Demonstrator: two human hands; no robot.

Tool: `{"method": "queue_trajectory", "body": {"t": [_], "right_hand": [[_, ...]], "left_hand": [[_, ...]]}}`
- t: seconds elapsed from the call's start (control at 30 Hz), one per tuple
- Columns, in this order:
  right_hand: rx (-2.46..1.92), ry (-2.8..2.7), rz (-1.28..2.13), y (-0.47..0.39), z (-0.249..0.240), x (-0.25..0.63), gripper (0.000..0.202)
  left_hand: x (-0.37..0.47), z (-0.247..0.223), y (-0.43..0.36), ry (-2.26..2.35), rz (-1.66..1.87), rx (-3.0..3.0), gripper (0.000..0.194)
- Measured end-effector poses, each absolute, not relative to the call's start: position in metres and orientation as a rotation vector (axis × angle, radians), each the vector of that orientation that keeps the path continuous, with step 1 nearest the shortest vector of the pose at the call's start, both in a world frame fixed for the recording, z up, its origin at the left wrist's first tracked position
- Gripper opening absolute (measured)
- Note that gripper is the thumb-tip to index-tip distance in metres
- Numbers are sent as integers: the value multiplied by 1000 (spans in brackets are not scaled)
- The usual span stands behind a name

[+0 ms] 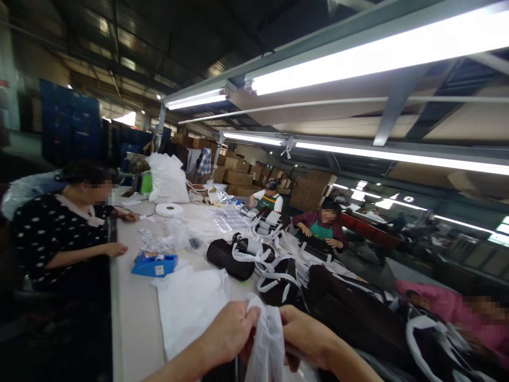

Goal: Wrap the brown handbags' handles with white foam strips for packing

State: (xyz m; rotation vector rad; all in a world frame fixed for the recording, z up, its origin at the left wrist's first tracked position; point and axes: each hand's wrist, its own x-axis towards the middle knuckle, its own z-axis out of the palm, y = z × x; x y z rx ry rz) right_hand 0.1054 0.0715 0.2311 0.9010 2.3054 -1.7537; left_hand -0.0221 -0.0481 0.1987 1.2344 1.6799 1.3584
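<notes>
Low in the middle of the head view, my left hand (228,331) pinches a thin white translucent sheet (268,339). My right hand (306,334) grips the same sheet from its other side, fingers curled into it. The sheet hangs bunched between the two hands, its lower part cut off by the frame edge. Flat white sheets (186,302) lie on the table just left of my hands. Beyond my hands sit dark bags with pale straps (280,281) and a black rolled bag (228,260).
A blue box (154,264), a white roll (169,209) and a full white sack (167,180) stand on the table (131,318). Dark bags (350,313) are heaped at right. A person in polka dots (59,228) is at left; other people work across and at right.
</notes>
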Motion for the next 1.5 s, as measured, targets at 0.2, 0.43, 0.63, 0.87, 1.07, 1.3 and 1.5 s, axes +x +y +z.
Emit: {"method": "queue_trajectory", "body": {"t": [0.2,0.43,0.63,0.87,1.07,1.3,1.5], "right_hand": [[963,2269,-1992,90,251,117,23],[861,2047,-2707,83,239,119,33],[799,2004,-2824,84,230,121,47],[790,2118,-2590,80,228,108,42],[829,2168,-2467,71,235,98,43],[839,2336,-2419,64,235,80,50],[896,2470,-2303,59,229,65,59]], "left_hand": [[-34,228,-39,2013,1357,1570,23],[-27,208,-14,1301,1665,989,27],[-26,205,-22,968,1733,831,29],[-26,198,-20,864,1695,772,43],[-33,196,-23,910,1636,763,45],[-36,201,-29,1046,1756,847,46],[-32,187,-31,1156,1901,924,42]]}}
